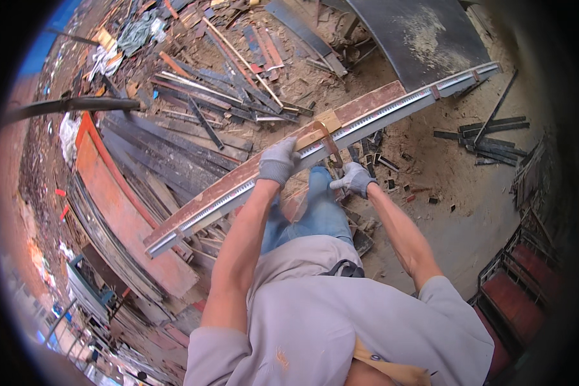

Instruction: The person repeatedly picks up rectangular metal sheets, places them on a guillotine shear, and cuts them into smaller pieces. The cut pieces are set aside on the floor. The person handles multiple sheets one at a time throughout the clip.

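A long metal rail with a measuring scale (391, 108) runs diagonally before me, with a reddish-brown wooden board (366, 102) along its far side. My left hand (277, 161), in a grey knit glove, is closed around the near end of a light wooden block (311, 138) lying across the board. A curved, rusty metal bracket (331, 144) loops over the rail beside the block. My right hand (354, 179), also gloved, is just below the bracket's lower end, thumb stretched left. Whether it grips something there is hard to see.
A dark sheet (429, 38) dusted with sawdust lies beyond the rail's right end. Stacked dark planks (169, 144) and an orange-red panel (125, 207) are on the left. Short black strips (492, 137) and offcuts litter the ground at right. Reddish panels in a dark frame (514, 299) stand lower right.
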A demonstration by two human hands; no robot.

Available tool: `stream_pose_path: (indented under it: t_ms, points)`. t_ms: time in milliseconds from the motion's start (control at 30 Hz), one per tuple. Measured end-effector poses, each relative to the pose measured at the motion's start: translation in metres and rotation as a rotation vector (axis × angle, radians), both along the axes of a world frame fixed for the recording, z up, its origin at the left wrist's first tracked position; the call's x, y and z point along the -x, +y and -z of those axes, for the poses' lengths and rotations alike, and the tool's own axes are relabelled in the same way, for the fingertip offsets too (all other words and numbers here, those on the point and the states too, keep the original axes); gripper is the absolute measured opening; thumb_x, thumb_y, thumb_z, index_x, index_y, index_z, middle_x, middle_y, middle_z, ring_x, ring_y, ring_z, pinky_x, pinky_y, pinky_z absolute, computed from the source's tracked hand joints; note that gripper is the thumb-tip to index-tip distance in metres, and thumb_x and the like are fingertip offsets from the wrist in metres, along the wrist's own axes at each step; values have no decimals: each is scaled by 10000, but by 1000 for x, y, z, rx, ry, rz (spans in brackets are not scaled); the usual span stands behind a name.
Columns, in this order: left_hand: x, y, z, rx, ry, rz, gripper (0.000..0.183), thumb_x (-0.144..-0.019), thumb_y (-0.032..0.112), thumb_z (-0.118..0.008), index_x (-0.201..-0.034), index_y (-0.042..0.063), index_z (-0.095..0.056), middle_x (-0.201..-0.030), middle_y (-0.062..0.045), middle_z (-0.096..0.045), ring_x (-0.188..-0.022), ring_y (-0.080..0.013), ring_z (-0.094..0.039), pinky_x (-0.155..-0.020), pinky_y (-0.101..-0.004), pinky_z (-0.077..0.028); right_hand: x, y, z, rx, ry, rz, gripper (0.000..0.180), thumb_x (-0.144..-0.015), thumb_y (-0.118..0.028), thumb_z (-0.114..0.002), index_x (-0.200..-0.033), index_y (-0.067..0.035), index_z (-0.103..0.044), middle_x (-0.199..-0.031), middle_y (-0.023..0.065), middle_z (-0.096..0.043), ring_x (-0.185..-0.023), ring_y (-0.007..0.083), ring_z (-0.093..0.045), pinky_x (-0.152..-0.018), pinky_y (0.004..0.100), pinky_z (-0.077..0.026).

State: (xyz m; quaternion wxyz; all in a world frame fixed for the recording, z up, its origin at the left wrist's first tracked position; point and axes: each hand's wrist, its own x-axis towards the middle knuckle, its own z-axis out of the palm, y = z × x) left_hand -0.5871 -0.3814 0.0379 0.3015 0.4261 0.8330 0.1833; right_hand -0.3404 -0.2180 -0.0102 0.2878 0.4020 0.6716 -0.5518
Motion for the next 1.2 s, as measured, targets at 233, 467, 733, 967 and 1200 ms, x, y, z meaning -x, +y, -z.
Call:
stream_pose_path:
  t_ms: [233, 467, 733, 967, 1200]
  points:
    - [3, -27, 2, -31, 24, -63, 488, -930, 256, -692, -1383, 77, -662, -1339, -195, -696, -1229, -358, -671, -1067, -422, -524, -2, -4, 14, 201, 76, 173, 553, -836, -384, -823, -1152, 59, -718, -889, 187, -773, -804, 280, -758, -738, 389, -586]
    - [4, -27, 9, -1, 24, -43, 506, -932, 265, -722, -1396, 79, -645, -1361, -189, -684, -1258, -351, -653, -1079, -421, -515, 9, -14, 7, -370, -17, -127, 410, -775, -326, -852, -992, 8, -758, -806, 136, -756, -690, 221, -699, -681, 362, -567]
    - [10, -34, 13, -52, 46, 5, 483, -931, 266, -716, -1379, 99, -647, -1307, -178, -709, -1196, -352, -683, -1027, -444, -542, 15, -23, 15, 54, 32, 231, 312, -878, -257, -770, -939, 48, -751, -856, 163, -780, -779, 253, -758, -703, 381, -584]
    - [15, -42, 11, -64, 55, 23, 461, -939, 270, -709, -1364, 106, -643, -1288, -180, -713, -1137, -376, -699, -972, -467, -561, 26, -44, -3, -359, -22, -122, 744, -716, -556, -882, -1091, 62, -704, -1043, 277, -739, -970, 394, -728, -831, 419, -565]
    - [31, -88, 16, -105, 103, 29, 451, -947, 270, -687, -1368, 115, -640, -1254, -182, -720, -1088, -380, -712, -933, -466, -574, 34, -124, 14, -106, 182, 135, 410, -951, -392, -742, -1050, 5, -734, -872, 155, -730, -810, 233, -679, -776, 378, -552]
